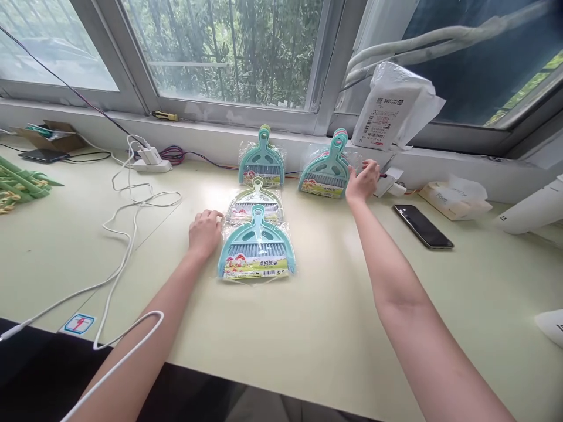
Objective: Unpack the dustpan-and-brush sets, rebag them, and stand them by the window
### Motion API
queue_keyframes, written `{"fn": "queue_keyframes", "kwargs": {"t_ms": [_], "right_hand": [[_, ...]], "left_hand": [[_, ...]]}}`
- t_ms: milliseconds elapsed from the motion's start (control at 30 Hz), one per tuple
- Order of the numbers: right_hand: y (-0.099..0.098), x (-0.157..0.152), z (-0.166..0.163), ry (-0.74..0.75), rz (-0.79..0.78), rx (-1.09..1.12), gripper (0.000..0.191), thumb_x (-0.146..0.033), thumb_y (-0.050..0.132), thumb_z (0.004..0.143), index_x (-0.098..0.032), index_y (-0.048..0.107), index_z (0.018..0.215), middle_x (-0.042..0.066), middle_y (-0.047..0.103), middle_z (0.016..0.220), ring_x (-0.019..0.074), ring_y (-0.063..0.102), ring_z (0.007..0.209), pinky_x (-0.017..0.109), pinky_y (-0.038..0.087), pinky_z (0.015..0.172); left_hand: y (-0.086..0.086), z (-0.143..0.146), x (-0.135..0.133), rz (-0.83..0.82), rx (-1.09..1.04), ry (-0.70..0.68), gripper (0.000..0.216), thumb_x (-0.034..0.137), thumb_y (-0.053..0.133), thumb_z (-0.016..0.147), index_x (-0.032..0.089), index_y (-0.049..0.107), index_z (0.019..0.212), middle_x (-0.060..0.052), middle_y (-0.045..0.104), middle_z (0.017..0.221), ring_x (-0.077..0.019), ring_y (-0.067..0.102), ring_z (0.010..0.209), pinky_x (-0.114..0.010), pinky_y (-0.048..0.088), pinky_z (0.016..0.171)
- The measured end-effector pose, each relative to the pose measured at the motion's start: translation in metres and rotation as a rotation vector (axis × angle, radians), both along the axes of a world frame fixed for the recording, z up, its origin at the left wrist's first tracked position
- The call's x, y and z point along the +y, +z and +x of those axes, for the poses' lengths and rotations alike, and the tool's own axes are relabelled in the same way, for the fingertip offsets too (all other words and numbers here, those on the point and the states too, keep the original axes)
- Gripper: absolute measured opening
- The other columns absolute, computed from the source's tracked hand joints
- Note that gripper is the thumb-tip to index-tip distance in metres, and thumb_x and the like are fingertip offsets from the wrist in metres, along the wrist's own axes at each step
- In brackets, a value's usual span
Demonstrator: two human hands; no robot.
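Looped cable (163, 317), film-wrapped fan-shaped dustpans (257, 235), smooth tabletop (316, 328)

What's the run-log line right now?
left hand: beside green dustpan | right hand: at rear-right dustpans | front dustpan: bagged, on table

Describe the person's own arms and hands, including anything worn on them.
The left arm and right arm show no sleeves within the frame. No gloves, watch, bracelet or ring shows on the left hand or right hand. A white cable crosses in front of the left forearm.
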State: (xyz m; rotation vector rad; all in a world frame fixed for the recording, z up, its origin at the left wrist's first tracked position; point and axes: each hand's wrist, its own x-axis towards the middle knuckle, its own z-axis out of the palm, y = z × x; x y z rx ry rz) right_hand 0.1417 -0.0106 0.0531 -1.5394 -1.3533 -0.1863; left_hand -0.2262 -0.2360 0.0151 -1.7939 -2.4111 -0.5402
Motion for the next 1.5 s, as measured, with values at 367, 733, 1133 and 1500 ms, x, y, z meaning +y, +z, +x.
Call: {"fn": "queue_keyframes", "kwargs": {"t_ms": [367, 733, 1133, 1500], "right_hand": [[-0.053, -0.143, -0.018, 0.54, -0.391, -0.03, 0.059, -0.053, 0.008, 0.096, -0.023, 0.059, 0.1, 0.008, 0.065, 0.092, 0.0207, 0.061, 0.086, 0.034, 0.046, 0.079], [-0.029, -0.212, -0.091, 0.691, -0.732, -0.429, 0.033, -0.053, 0.048, 0.087, -0.024, 0.058, 0.097, 0.009, 0.063, 0.107, 0.0232, 0.058, 0.101, 0.035, 0.045, 0.08], [-0.07, -0.199, 0.063, 0.748, -0.362, -0.015, 0.026, -0.018, 0.032, 0.086, -0.025, 0.039, 0.11, 0.01, 0.061, 0.109, 0.0218, 0.065, 0.08, 0.035, 0.051, 0.066], [-0.051, -0.207, 0.061, 0.625, -0.125, 0.473, 0.03, -0.024, 0.041, 0.087, -0.025, 0.037, 0.117, 0.008, 0.059, 0.107, 0.0107, 0.051, 0.056, 0.025, 0.042, 0.055]], "left_hand": [[0.025, -0.004, -0.004, 0.183, -0.238, 0.098, 0.042, 0.05, 0.039, 0.091, 0.023, 0.062, 0.113, -0.004, 0.066, 0.103, -0.021, 0.061, 0.085, -0.032, 0.043, 0.077], [-0.004, -0.009, 0.008, 0.051, -0.372, -0.292, 0.048, 0.05, 0.038, 0.087, 0.022, 0.07, 0.11, -0.007, 0.062, 0.106, -0.0209, 0.058, 0.097, -0.032, 0.044, 0.09], [0.006, -0.02, -0.002, -0.093, 0.039, 0.213, 0.053, 0.04, 0.031, 0.088, 0.024, 0.052, 0.134, -0.021, 0.042, 0.137, -0.039, 0.038, 0.125, -0.058, 0.032, 0.097], [0.036, 0.085, 0.003, 0.372, -0.413, -0.038, 0.049, 0.044, 0.028, 0.093, 0.015, 0.051, 0.125, -0.019, 0.046, 0.135, -0.0315, 0.037, 0.13, -0.05, 0.031, 0.103]]}}
